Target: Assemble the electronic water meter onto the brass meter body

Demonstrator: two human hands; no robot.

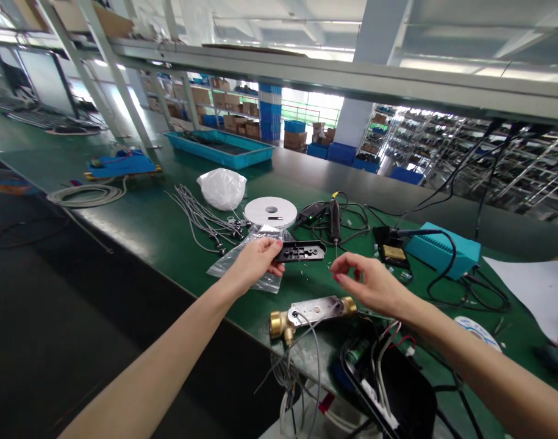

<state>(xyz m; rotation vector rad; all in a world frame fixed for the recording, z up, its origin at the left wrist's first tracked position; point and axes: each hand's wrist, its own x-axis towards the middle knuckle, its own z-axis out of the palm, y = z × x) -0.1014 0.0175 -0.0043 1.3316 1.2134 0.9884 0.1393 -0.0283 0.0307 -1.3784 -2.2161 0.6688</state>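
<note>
My left hand grips one end of a narrow black plastic cover, its ribbed inner side facing up. To its right, my right hand is closed, thumb and forefinger pinched; whatever they hold is too small to make out. Just beyond those fingertips lies a black electric screwdriver, its thin bit pointing toward me. Nearer to me is a brass pipe fitting with a flat metal plate and grey wires on it. An open black housing with wires sits beside it, below my right forearm.
Behind my left hand lie a clear plastic bag, a white reel, grey cables and a white bag. A teal soldering station with cords stands right. A blue tray sits farther back, beneath an overhead shelf.
</note>
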